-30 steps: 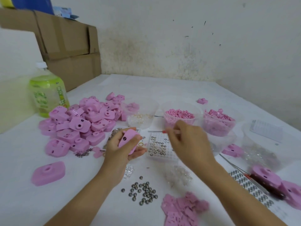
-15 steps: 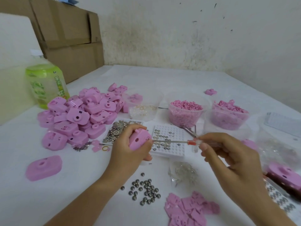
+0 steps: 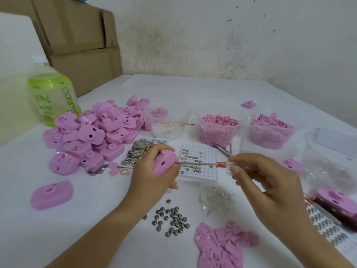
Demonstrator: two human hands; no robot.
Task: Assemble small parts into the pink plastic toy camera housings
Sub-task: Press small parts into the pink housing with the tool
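Pink flat plastic pieces [image 3: 218, 246] lay heaped at the near edge of the white table [image 3: 29, 229], right of centre. Steel balls [image 3: 172, 219] were scattered just left of them, and a pile of clear small parts [image 3: 216, 200] lay just beyond.

Mid-table: left hand [image 3: 152, 178] had fingers and thumb curled round one pink housing [image 3: 166, 164], its round hole facing the camera. Right hand [image 3: 266, 182] pinched the red-and-clear handle of a screwdriver [image 3: 202, 163] between thumb and fingertips. The shaft lay level, tip touching the housing's right edge.

The shaft crossed in front of a white grid tray [image 3: 201, 171] carrying small metal discs and hid a line of them. The left hand covered the near right corner of a tray of metal bits [image 3: 139, 149]. A loose housing [image 3: 52, 194] lay alone at the left. Farther off on the left sat a heap of housings [image 3: 96, 132].

Beyond the trays stood three clear tubs: ring tub [image 3: 168, 122], pellet tub [image 3: 220, 128] and a tub of pink pieces [image 3: 270, 130]. A green bottle [image 3: 52, 97] and cardboard boxes [image 3: 81, 35] stood at the far left.
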